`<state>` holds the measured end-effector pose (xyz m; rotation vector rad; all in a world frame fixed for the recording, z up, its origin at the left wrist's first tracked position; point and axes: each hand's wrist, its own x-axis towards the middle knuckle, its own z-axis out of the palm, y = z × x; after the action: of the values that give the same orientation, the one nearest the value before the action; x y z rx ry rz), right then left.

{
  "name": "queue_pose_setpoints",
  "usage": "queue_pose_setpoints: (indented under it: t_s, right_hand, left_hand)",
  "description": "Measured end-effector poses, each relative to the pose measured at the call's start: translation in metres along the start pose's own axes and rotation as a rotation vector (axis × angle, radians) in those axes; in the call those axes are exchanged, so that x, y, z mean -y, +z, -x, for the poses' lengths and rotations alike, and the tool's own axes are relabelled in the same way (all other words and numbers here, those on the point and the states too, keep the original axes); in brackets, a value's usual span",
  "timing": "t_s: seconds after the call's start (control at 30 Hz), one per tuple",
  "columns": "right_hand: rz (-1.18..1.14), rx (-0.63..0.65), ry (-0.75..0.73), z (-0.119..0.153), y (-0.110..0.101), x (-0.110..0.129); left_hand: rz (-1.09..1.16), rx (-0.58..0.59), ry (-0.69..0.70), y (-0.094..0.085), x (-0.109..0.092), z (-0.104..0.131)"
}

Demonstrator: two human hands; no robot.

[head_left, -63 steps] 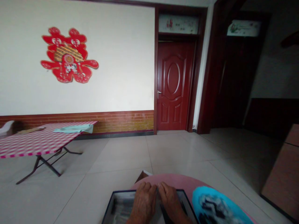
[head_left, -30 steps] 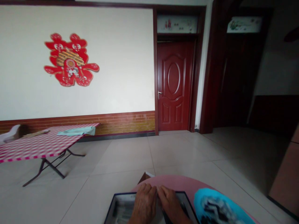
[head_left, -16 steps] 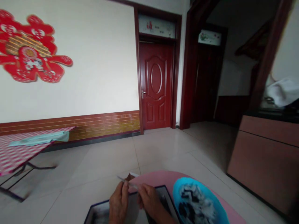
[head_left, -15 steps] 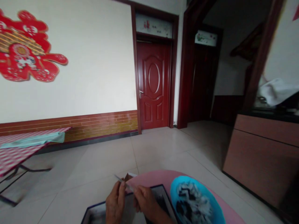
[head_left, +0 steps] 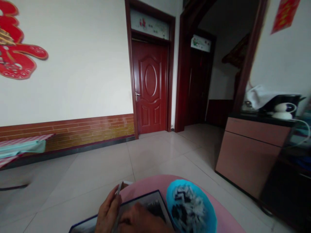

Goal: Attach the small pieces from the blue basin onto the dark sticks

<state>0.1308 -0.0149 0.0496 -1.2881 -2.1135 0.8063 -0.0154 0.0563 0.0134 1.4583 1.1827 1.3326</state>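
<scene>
A thin, pale, narrow strip [head_left: 119, 188] stands tilted upward in my left hand [head_left: 109, 208], whose fingers are closed round it. Close beside it, my right hand [head_left: 142, 217] is curled with bent fingers and smeared by motion; whatever it pinches is hidden. Both hands are over a shallow tray with a dark blue rim [head_left: 139, 196]. Dark, thin pieces [head_left: 155, 207] lie inside the tray near its far right corner. To the right, a bright blue bowl [head_left: 212, 212] holds many small white and black pieces.
Tray and bowl rest on a round pink table [head_left: 153, 180]. An open box edge [head_left: 125, 184] shows behind my left hand. A brown cabinet [head_left: 247, 155] stands right, a checked folding table [head_left: 46, 137] left. A red door [head_left: 150, 87] is ahead.
The view has turned to the right. The strip, earlier slanting between both hands, now points more upright in my left hand. My right hand has moved lower and is more curled.
</scene>
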Motion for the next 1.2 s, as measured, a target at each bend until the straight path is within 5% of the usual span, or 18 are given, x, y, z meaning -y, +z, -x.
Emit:
queue_pose_setpoints:
  t_s: [0.17,0.33,0.53,0.97,1.1,1.2]
  right_hand:
    - [0.169,-0.187,-0.073,0.005,-0.061,-0.020]
    - [0.436,-0.297,0.197,0.063,-0.103,-0.086]
    - [0.605,-0.282,0.277,0.114,-0.086,-0.132]
    - [0.535,-0.344,0.313,0.109,-0.073,-0.171]
    - [0.400,-0.421,0.295,0.102,-0.086,-0.159]
    - [0.279,-0.482,0.271,0.074,-0.095,-0.117]
  left_hand:
    - [-0.316,0.099,0.407,0.005,0.006,0.001]
    - [-0.537,0.201,0.783,0.013,0.010,0.005]
    - [-0.602,0.191,0.793,0.013,0.010,0.009]
    - [-0.613,0.089,0.850,0.015,0.004,0.012]
    - [-0.671,0.054,0.865,0.017,-0.004,0.015]
    - [-0.675,0.014,0.885,0.020,-0.005,0.016]
